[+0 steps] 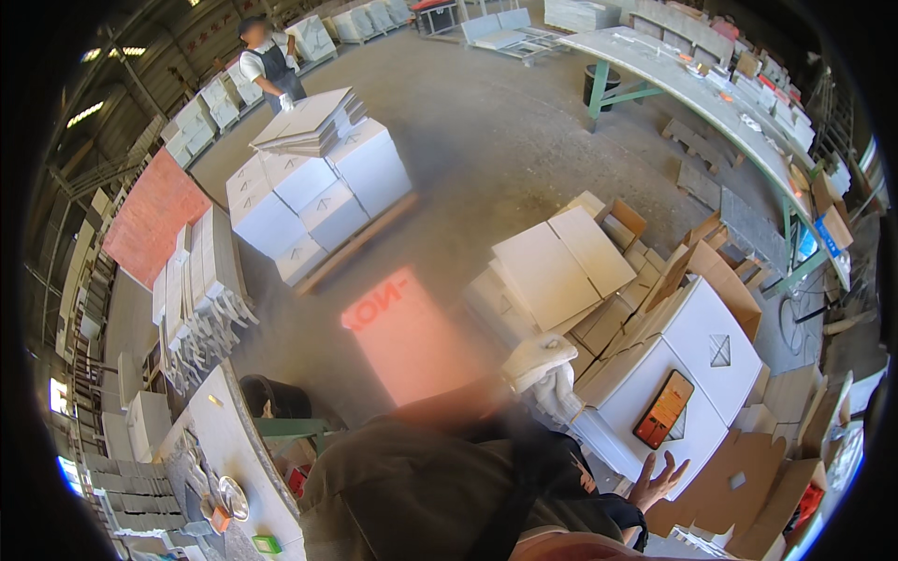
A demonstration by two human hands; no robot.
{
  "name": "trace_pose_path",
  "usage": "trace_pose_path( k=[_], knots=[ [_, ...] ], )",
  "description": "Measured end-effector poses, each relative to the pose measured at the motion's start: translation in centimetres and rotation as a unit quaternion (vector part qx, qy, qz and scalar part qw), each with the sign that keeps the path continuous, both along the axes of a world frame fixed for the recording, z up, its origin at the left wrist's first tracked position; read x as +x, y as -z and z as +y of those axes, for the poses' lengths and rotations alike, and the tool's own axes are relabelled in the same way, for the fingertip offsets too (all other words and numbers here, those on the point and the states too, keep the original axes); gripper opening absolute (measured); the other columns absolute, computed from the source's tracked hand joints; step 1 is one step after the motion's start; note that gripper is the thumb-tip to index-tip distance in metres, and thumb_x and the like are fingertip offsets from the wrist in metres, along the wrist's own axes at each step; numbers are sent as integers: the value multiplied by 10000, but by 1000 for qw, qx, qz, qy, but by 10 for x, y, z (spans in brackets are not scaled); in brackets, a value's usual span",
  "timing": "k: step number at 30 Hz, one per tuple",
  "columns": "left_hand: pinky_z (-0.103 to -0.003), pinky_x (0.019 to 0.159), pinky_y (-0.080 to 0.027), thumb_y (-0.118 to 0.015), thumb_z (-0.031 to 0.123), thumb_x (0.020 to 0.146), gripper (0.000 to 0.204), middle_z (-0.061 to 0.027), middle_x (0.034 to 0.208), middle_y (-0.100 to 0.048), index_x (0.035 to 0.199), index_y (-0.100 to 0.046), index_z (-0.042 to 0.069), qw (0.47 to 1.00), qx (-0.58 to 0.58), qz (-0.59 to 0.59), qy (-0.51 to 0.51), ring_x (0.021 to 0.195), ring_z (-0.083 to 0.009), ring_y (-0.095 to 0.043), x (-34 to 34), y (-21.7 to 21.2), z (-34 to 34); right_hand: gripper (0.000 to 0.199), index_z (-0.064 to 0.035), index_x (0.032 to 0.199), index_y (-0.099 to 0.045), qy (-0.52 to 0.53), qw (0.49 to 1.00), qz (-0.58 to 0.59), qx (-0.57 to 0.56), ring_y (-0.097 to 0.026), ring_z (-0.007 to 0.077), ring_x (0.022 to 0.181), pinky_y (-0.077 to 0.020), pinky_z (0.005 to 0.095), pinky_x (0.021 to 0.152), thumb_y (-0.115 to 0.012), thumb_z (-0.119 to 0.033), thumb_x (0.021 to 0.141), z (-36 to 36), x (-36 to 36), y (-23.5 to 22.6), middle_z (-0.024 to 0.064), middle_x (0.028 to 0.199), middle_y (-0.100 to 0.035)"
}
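Note:
My left hand [544, 372], in a whitish work glove, is raised beside the near edge of a big white carton [697, 351]. Its fingers look curled together; whatever they may hold I cannot make out. My right hand [659, 481] is bare, with fingers spread and nothing in them, close to the carton's lower edge. Just above it, a smartphone [663, 409] with a lit orange screen lies on the carton top. Beyond my left hand, flat brown cardboard [561, 266] rests on a stack of cartons.
A pallet of white cartons [323, 201] stands ahead, with a person [271, 65] in an apron behind it. A pinkish-red sheet [402, 332] lies on the floor. Left are a work table [220, 421] and strapped bundles [196, 290]; a long green-legged table [692, 89] is far right.

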State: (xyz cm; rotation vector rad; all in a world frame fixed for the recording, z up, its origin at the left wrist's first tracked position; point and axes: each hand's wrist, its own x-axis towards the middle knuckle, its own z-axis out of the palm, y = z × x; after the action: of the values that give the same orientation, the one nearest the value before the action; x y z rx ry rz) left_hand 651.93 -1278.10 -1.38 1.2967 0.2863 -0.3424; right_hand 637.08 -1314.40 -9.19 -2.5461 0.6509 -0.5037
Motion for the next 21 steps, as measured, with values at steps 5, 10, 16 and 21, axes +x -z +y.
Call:
trace_pose_path(
  k=[5, 10, 16, 21],
  knots=[
    [-233, 589, -440, -733, 272, 944, 235, 17, 732, -630, 1029, -710, 54, 1000, 20, -12, 0, 676, -66, -567, 2, 4, 5, 389, -107, 1224, -658, -9, 1000, -5, 5, -329, 436, 1463, -338, 603, 1126, -679, -396, 964, 2, 4, -1, 206, 1631, -287],
    [-249, 576, -431, -705, 286, 966, 286, -10, 753, -645, 1077, -679, 24, 1000, 6, 2, 18, 660, -77, -557, 0, -14, 12, 380, -106, 1222, -662, -10, 1000, 1, 16, -319, 437, 1467, -320, 607, 1136, -684, -383, 963, 5, 9, -3, 213, 1634, -275],
    [-245, 563, -419, -673, 288, 988, 297, -23, 768, -648, 1094, -663, 10, 998, 54, 3, 28, 650, -82, -554, 2, -25, 11, 381, -105, 1224, -663, -16, 1000, -11, 16, -314, 440, 1468, -312, 608, 1139, -687, -377, 959, 8, 7, -5, 219, 1632, -275],
    [-247, 561, -416, -657, 287, 994, 267, -15, 750, -626, 1077, -667, 34, 998, 60, -5, 30, 656, -81, -546, 10, -16, 9, 408, -117, 1249, -646, -9, 1000, -16, -3, -351, 438, 1453, -342, 596, 1122, -700, -396, 956, 8, 4, -5, 228, 1618, -302]
  ],
)
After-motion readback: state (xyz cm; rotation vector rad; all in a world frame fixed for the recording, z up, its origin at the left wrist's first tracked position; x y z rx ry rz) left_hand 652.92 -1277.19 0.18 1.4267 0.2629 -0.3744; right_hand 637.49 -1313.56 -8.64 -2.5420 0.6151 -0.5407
